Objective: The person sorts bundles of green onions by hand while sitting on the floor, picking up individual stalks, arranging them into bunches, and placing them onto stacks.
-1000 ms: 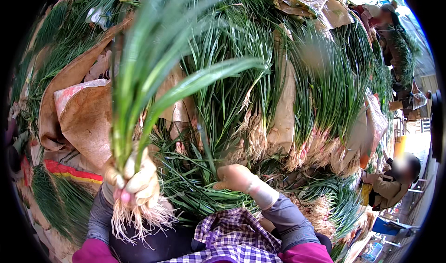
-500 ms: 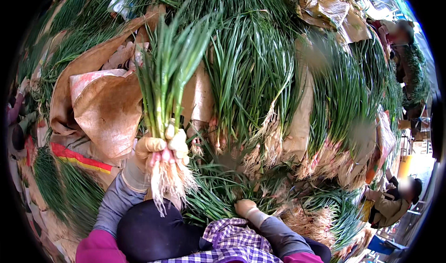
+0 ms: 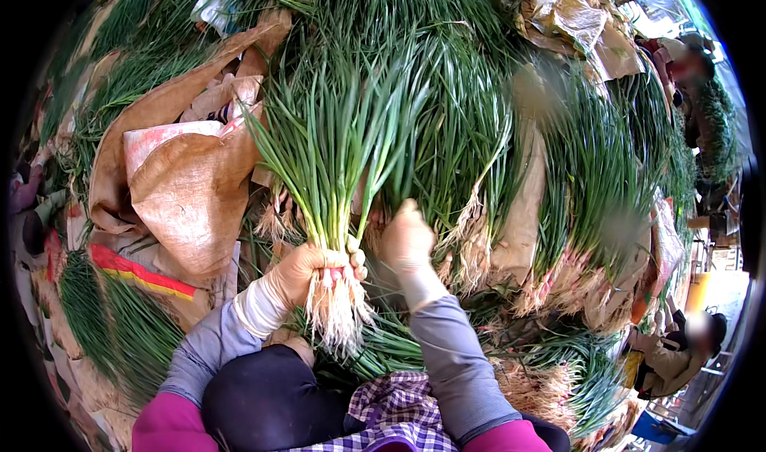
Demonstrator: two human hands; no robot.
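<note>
Work area heaped with scallions and sacking; beyond its right edge, one co-worker (image 3: pixel 670 360) in a tan jacket.

Item: one bunch of scallions (image 3: pixel 339 189), long green leaves fanned toward the far side, pale roots (image 3: pixel 339 316) toward the person's lap. Located right of a folded brown sack (image 3: pixel 191 201).

Hands: two, apart. Left hand (image 3: pixel 307 270) clamped around the bunch just above the roots. Right hand (image 3: pixel 408 240) near it on the right, slightly blurred, fingers curled; cannot tell whether anything is gripped.

Surroundings: red-and-yellow striped sack (image 3: pixel 142 273), below the brown one; loose green leaves (image 3: pixel 120 324) toward the near left corner; scallion row (image 3: pixel 590 165), roots facing the near edge; upright brown strip of sacking (image 3: pixel 520 181) along its left side; rooted heap (image 3: pixel 535 388), near right corner; checked purple-and-white apron (image 3: pixel 399 404), on the lap.
</note>
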